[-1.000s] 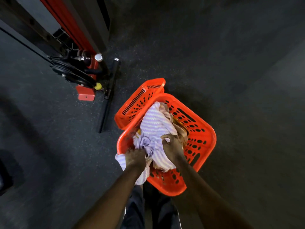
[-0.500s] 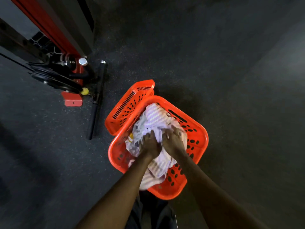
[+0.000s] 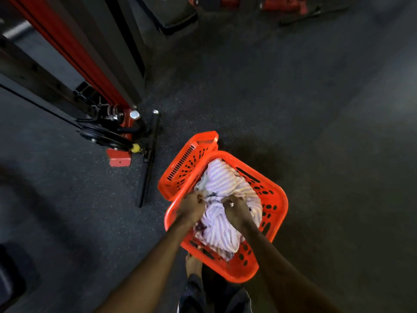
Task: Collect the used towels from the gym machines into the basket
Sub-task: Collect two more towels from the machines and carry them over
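Head view, lot of 1: basket point(image 3: 274, 195), orange plastic, rectangular w/ rounded corners, oval-holed walls, on dark speckled rubber floor point(image 3: 316, 132); slotted lid point(image 3: 185, 168) open along far-left rim; towel point(image 3: 223, 184), lilac-white zigzag weave, soft, crumpled, heaped inside basket; darker cloth bits under it, type unclear; left hand point(image 3: 191, 207) fingers curled, gripping towel's left folds; right hand point(image 3: 237, 211) fingers curled, pinching towel near centre; red-black steel machine point(image 3: 108, 123) w/ pulley & thin black bar point(image 3: 147, 163) to left, apart from basket.
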{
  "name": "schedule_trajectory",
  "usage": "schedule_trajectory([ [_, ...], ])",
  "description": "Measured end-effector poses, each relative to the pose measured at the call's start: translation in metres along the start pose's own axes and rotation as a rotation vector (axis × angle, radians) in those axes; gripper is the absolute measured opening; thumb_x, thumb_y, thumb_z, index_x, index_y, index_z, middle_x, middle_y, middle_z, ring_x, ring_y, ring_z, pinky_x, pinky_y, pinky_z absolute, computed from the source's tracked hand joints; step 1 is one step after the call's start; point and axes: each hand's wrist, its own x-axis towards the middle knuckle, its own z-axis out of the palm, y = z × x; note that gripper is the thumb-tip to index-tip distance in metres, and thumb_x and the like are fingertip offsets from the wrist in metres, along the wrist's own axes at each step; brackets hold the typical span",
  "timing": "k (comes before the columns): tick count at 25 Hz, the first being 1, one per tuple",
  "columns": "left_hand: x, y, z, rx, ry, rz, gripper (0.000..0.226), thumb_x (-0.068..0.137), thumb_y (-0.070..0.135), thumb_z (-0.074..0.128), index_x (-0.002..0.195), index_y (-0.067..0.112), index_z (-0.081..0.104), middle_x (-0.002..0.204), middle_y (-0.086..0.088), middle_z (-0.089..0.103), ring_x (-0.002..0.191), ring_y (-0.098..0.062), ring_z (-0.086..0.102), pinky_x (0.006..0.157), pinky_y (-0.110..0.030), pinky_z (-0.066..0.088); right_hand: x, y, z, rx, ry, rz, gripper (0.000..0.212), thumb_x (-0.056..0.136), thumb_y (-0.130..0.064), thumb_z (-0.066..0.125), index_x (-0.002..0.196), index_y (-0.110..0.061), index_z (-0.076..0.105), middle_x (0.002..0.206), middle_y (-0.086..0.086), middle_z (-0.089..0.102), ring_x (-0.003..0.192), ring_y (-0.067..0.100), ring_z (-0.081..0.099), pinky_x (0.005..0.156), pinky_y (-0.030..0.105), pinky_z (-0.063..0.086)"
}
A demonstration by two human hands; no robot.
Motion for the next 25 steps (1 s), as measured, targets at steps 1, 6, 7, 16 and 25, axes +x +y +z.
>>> schedule_trajectory([
  [1, -0.004, 0.020, -0.030, -0.061, 0.051, 0.005, 0.026, 0.092, 0.018, 0.053, 0.112, 0.012, 0.068, 0.107, -0.012, 0.073, 0.100, -0.027, 0.068, 0.083, -0.032, 0.049, -0.001, -0.026, -0.016, 0.035, 0.001, -0.017, 0.030, 0.097, -0.024, 0.050, 0.101, -0.006, 0.073, 0.105, 0.016, 0.074, 0.108, 0.034, 0.064, 0.088, 0.035, 0.046],
  [6, -0.050, 0.081, -0.148, -0.214, 0.225, 0.057, 0.020, 0.087, 0.014, 0.056, 0.082, 0.030, 0.068, 0.090, -0.003, 0.076, 0.085, -0.024, 0.072, 0.085, -0.041, 0.058, -0.035, -0.164, -0.101, 0.150, -0.011, -0.177, 0.032, 0.095, -0.024, 0.046, 0.105, -0.010, 0.073, 0.095, 0.004, 0.069, 0.089, 0.020, 0.062, 0.088, 0.035, 0.048],
  [7, -0.070, 0.090, -0.167, -0.227, 0.255, 0.079, 0.026, 0.089, 0.011, 0.054, 0.078, 0.030, 0.066, 0.084, -0.003, 0.075, 0.079, -0.024, 0.070, 0.083, -0.043, 0.059, -0.048, -0.188, -0.116, 0.148, -0.013, -0.204, 0.028, 0.096, -0.020, 0.048, 0.104, -0.013, 0.074, 0.095, 0.002, 0.069, 0.089, 0.018, 0.062, 0.089, 0.034, 0.049],
  [16, -0.299, 0.179, -0.288, -0.386, 0.672, 0.216, 0.031, 0.099, 0.003, 0.045, 0.089, 0.022, 0.068, 0.072, 0.001, 0.068, 0.055, -0.002, 0.060, 0.060, -0.022, 0.049, -0.192, -0.357, -0.209, 0.120, -0.179, -0.566, 0.028, 0.096, -0.025, 0.048, 0.079, -0.029, 0.069, 0.075, -0.012, 0.067, 0.060, 0.005, 0.059, 0.059, 0.022, 0.047],
  [25, -0.552, 0.085, -0.335, -0.440, 1.128, 0.070, 0.033, 0.093, 0.001, 0.048, 0.088, 0.026, 0.068, 0.073, 0.000, 0.071, 0.061, -0.010, 0.064, 0.065, -0.027, 0.051, -0.402, -0.473, -0.127, 0.063, -0.529, -0.928, 0.027, 0.100, -0.011, 0.045, 0.084, -0.016, 0.066, 0.069, -0.005, 0.060, 0.046, 0.001, 0.052, 0.040, 0.013, 0.036],
])
